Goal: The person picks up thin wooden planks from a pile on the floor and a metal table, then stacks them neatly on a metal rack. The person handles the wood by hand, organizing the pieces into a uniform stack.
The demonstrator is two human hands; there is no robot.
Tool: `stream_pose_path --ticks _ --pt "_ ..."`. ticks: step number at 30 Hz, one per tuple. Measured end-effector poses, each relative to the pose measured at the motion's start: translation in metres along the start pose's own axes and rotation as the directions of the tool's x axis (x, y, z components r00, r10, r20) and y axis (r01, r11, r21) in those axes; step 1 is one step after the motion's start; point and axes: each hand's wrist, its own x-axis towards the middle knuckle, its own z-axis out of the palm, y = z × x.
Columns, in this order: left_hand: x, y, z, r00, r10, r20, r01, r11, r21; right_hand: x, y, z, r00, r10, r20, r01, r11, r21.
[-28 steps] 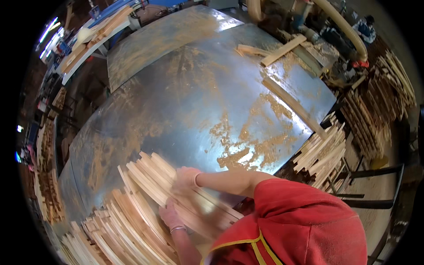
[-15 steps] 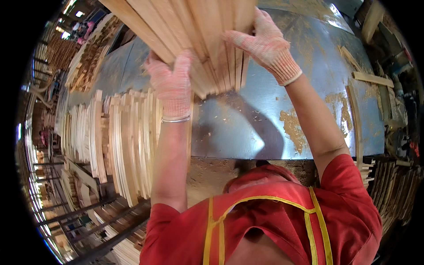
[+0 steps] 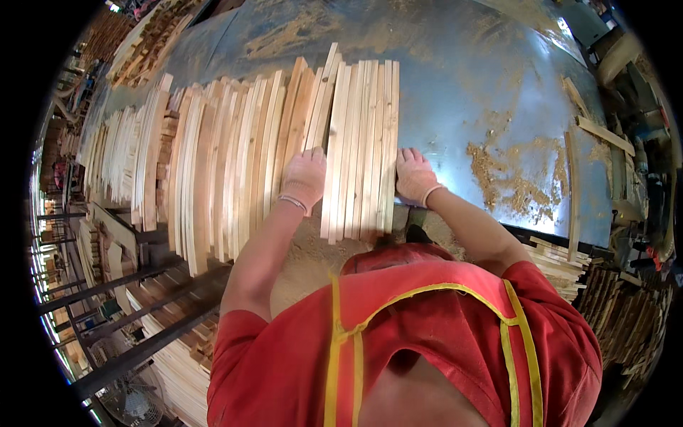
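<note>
A bundle of pale wooden strips [image 3: 363, 149] lies on the metal table, its near ends sticking out past the front edge. My left hand [image 3: 304, 178], in a pinkish knitted glove, presses the bundle's left side, wedged between it and a long row of similar strips [image 3: 245, 153]. Against the right side of the bundle rests my gloved right hand [image 3: 415, 176], so the strips are gripped between both hands. The fingers of each hand are bent; the thumbs are mostly hidden. One strip [image 3: 324, 96] leans at a slant by the bundle's upper left.
Sawdust [image 3: 512, 178] is scattered over the metal table [image 3: 455, 92]. Loose wood pieces [image 3: 605, 135] lie toward its right edge. More stacked timber [image 3: 629, 313] stands at the lower right. Dark metal bars [image 3: 149, 349] and a fan [image 3: 131, 391] are at the lower left.
The bundle, raised over the far part of the table before, has come down toward me onto the table, beside the row's right end. Both hands came with it and now flank its sides.
</note>
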Motion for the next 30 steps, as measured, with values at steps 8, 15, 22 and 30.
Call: stream_pose_path --ticks 8,15,22,30 --pt "-0.050 0.030 -0.042 0.967 0.197 0.159 -0.211 0.974 0.078 0.019 0.037 -0.021 0.975 0.204 0.093 -0.180 0.468 0.865" --pt "-0.031 0.110 -0.007 0.950 0.234 -0.209 -0.291 0.907 -0.306 0.018 -0.006 -0.015 0.997 0.078 0.007 -0.030 0.293 0.955" --pt "0.043 0.210 -0.004 0.895 0.408 -0.179 -0.444 0.852 -0.277 -0.065 0.228 -0.101 0.883 0.462 -0.087 -0.249 0.616 0.747" --pt "0.124 0.397 0.034 0.762 0.646 0.032 -0.531 0.653 -0.539 -0.289 0.557 -0.107 0.472 0.877 0.087 -0.856 0.433 0.282"
